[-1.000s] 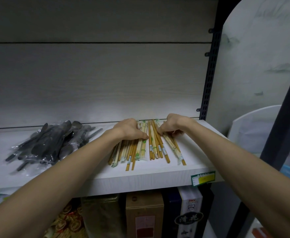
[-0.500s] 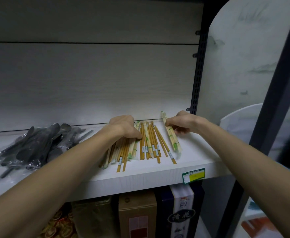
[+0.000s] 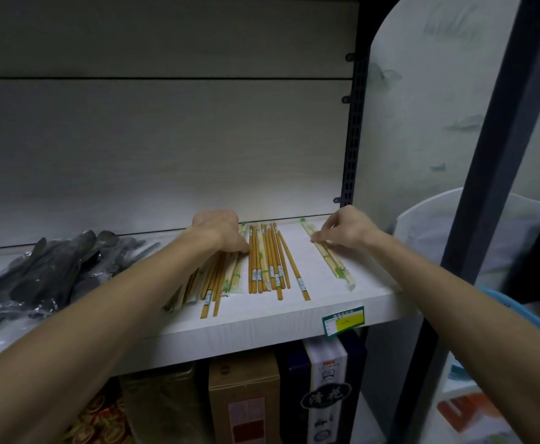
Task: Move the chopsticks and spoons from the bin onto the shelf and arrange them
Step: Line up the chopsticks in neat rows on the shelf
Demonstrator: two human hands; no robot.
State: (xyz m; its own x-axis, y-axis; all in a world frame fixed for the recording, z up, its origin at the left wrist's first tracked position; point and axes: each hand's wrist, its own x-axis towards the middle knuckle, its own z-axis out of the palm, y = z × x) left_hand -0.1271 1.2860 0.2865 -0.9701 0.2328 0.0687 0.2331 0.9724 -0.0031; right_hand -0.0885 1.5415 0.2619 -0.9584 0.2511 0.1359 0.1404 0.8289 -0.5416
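My left hand [image 3: 219, 232] is pressing down on the chopsticks [image 3: 267, 261] lying at twelve o'clock on the shelf [image 3: 262, 328], while my right hand [image 3: 347, 230] is pinching a wrapped pair [image 3: 328, 256] at one o'clock; the bagged spoons [image 3: 54, 270] are lying at ten o'clock

White shelf [image 3: 294, 325] spans lower-middle of frame, price tag [image 3: 343, 320] on front edge. Bagged dark spoons [image 3: 47, 270] heaped at left. Brown chopsticks [image 3: 268, 261] fanned at centre. One wrapped pair [image 3: 329, 257] lies apart, right.
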